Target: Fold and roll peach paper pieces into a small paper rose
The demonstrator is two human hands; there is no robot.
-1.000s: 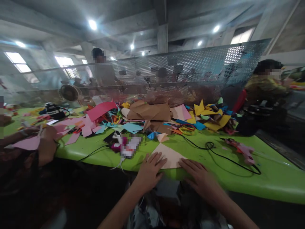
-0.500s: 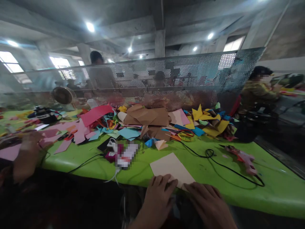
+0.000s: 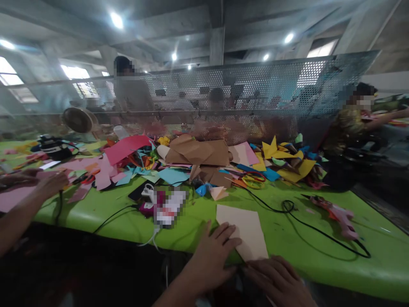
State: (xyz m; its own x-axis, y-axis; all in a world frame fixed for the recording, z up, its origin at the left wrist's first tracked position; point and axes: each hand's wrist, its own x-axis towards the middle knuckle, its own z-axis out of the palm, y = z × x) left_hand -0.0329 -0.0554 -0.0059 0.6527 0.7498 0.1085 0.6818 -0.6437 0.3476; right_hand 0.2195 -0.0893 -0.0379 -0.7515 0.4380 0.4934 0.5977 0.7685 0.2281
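Observation:
A cream sheet of paper point(image 3: 244, 228) lies on the green table near its front edge, its lower end at my right hand. Over the sheet's left side, my left hand point(image 3: 214, 249) rests with fingers spread and fingertips touching the paper. My right hand point(image 3: 276, 277) lies at the near end with its fingers stretched out flat, covering that edge. Its thumb is hidden. Beyond the sheet sits a small folded cream paper piece point(image 3: 219, 193). To the right is a pink glue gun point(image 3: 338, 215) with a black cord.
A phone point(image 3: 172, 207) and a magenta power adapter point(image 3: 148, 207) with cables lie left of the paper. Coloured scraps and brown paper point(image 3: 198, 152) pile up along a perforated metal screen point(image 3: 249, 94). A co-worker's hands point(image 3: 51, 183) handle pink paper at far left.
The cream sheet has turned, with its far edge now nearly level. My left hand has opened wider along its left side; my right hand stays at the near end. The co-worker's hands moved.

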